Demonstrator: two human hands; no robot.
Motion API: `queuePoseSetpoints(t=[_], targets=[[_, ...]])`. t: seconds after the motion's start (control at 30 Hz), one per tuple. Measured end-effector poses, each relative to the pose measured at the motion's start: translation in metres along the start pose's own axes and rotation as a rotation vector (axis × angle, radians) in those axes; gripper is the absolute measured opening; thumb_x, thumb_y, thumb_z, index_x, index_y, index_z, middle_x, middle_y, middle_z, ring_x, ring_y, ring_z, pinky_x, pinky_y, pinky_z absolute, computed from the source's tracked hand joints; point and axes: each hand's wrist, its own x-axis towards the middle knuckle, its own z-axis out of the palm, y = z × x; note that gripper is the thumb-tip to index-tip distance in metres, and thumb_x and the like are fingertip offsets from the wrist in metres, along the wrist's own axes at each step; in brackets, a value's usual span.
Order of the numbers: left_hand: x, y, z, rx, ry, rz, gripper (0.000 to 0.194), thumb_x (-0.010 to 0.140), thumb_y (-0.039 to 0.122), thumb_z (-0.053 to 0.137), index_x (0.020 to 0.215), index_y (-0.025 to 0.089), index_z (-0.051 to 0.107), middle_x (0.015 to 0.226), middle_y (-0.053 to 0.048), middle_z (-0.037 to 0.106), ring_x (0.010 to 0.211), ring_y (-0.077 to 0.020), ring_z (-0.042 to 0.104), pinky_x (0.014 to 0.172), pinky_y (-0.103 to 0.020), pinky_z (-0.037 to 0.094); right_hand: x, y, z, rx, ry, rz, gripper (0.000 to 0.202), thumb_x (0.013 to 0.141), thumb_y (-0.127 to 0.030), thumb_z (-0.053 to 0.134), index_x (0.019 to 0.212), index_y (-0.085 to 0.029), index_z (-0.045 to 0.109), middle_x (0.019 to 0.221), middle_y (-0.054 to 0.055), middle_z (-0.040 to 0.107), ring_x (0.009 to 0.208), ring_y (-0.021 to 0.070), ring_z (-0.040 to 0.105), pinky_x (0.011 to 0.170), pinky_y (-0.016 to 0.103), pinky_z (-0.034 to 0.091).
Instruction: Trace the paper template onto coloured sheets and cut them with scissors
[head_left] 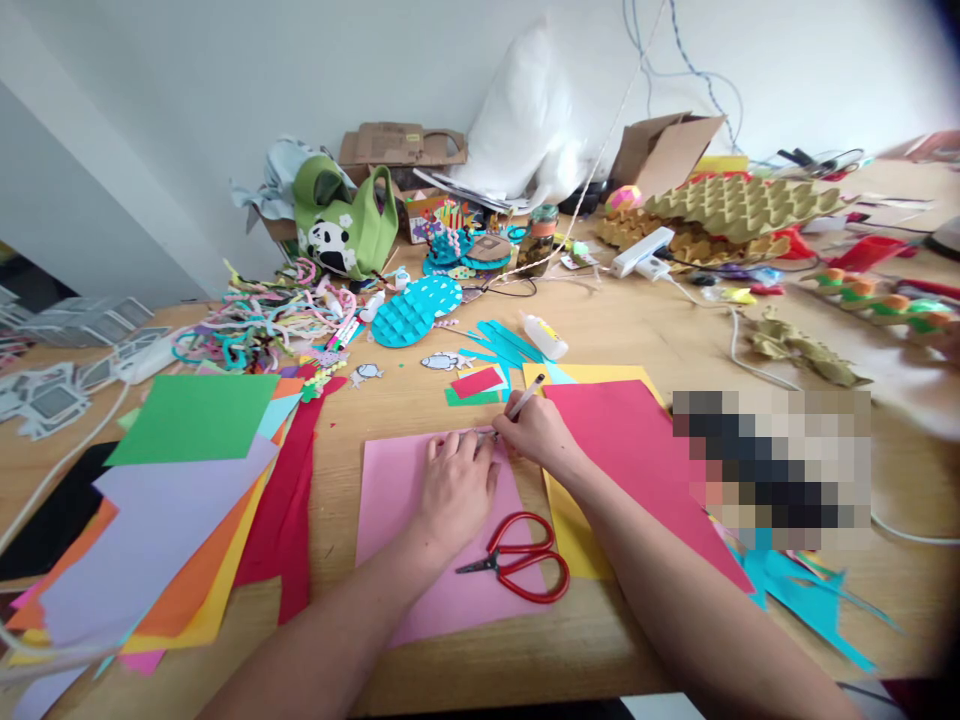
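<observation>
My right hand (pixel 536 430) grips a slim white pen (pixel 525 398) with a dark end, its tip down at the far edge of a pink sheet of paper (pixel 390 520). Beside the tip, my left hand (pixel 459 485) lies flat on that sheet with its fingers out, partly covering a small item that I cannot make out. Red-handled scissors (pixel 525 563) rest on the pink sheet near my left wrist, blades pointing left. A red sheet (pixel 622 450) over a yellow sheet (pixel 574 540) lies beneath and beside my right forearm.
Coloured paper (pixel 195 420) is stacked at left, beside red strips (pixel 289 520). Ahead lie a glue bottle (pixel 545 337), blue paper strips (pixel 499 345), fish cutouts (pixel 442 361) and a blue textured shape (pixel 412 312). Egg trays (pixel 750 210) and a power strip (pixel 643 251) are at back right.
</observation>
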Motion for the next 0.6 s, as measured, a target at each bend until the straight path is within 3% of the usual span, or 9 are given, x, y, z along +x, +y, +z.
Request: queuePoseSetpoints(t=[0.6], targets=[[-0.0008,-0.0005,0.0006,0.009,0.000,0.009,0.023,0.090,0.028,0.051,0.112,0.023,0.057,0.105,-0.006,0.059,0.101,-0.0249,0.049,0.083,-0.043,0.038,-0.0002,-0.0004,-0.0018,-0.066,0.000,-0.016,0.009,0.069,-0.020,0.051,0.060,-0.020,0.049,0.046,0.000,0.054,0.045,0.0143,0.053,0.046,0.023,0.031]])
